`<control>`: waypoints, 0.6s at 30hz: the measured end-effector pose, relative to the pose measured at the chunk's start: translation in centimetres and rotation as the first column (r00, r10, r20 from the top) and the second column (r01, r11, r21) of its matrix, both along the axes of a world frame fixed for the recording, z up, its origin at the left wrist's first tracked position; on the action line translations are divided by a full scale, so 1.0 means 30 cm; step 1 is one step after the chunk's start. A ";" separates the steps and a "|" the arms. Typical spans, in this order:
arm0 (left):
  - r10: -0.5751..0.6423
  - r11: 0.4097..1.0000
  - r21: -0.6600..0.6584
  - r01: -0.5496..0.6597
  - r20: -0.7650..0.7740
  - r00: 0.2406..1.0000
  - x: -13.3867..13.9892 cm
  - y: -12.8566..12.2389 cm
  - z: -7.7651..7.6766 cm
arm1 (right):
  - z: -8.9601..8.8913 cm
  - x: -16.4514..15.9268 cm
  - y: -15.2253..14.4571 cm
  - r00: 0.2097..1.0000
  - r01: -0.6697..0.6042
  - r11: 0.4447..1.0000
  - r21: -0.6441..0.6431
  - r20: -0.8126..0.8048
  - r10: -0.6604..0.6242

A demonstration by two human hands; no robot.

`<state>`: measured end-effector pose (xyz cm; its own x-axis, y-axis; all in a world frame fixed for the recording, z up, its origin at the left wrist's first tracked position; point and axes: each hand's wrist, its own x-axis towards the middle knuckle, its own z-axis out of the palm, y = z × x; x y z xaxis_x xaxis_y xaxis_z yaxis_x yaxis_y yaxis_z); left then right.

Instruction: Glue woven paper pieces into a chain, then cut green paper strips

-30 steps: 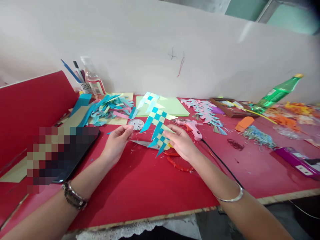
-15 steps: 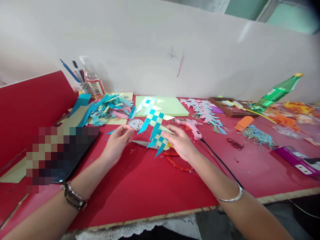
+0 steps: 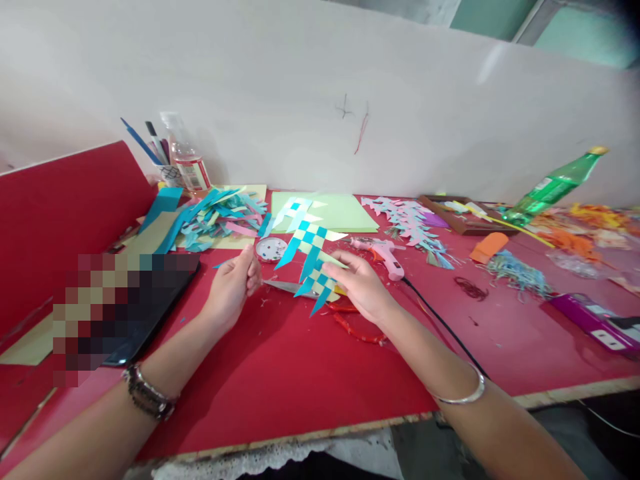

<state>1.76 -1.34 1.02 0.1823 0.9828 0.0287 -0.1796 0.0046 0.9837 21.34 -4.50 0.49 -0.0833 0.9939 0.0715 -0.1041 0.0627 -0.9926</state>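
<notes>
A woven paper ornament (image 3: pixel 313 250), chequered in blue and pale yellow with pointed strip ends, is pinched at its right side between the thumb and fingers of my right hand (image 3: pixel 357 280). It is held above the table, over the scissors (image 3: pixel 290 287), whose red handles partly show beneath my right hand. To the left of the ornament and apart from it, my left hand (image 3: pixel 233 283) is closed, fingers curled with the thumb against them. Whatever it may hold is hidden. Just beyond it lies a small round dish (image 3: pixel 271 249) with tiny pieces inside.
A pink glue gun (image 3: pixel 383 255) with a black cord lies right of my right hand. Cut paper strips (image 3: pixel 220 217) are heaped back left, near a clear bottle (image 3: pixel 187 160). A phone (image 3: pixel 160 313) lies left. A green bottle (image 3: pixel 555 187) leans at the right, above a purple power strip (image 3: pixel 595 320).
My left hand has turned, its thumb now pointing up and its fingers curled in. The right hand and the woven paper ornament have stayed almost still.
</notes>
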 end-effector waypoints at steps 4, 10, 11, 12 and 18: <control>-0.034 0.998 0.040 0.038 -0.087 0.996 0.008 0.000 -0.012 | -0.008 0.000 0.004 1.000 0.015 1.000 0.015 0.020 -0.016; -0.333 0.929 0.082 0.362 -0.241 0.911 0.037 -0.048 0.011 | -0.007 -0.009 -0.004 0.992 0.014 0.998 0.062 0.128 -0.022; -0.332 0.926 0.101 0.365 -0.248 0.910 0.040 -0.055 0.012 | -0.004 -0.012 -0.007 0.986 0.010 0.997 0.072 0.165 -0.021; -0.312 0.928 0.121 0.352 -0.262 0.913 0.042 -0.059 0.011 | -0.001 -0.016 -0.010 0.979 -0.002 0.997 0.083 0.202 -0.015; -0.060 0.963 0.208 0.173 -0.460 0.886 0.042 -0.051 -0.012 | 0.009 -0.039 -0.026 0.947 -0.101 0.985 0.137 0.316 0.054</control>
<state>3.02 -2.86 0.65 0.3439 0.9277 0.1450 0.2656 -0.2443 0.9326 20.16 -5.28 0.77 -0.2015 0.9634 0.1767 0.1971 0.2166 -0.9562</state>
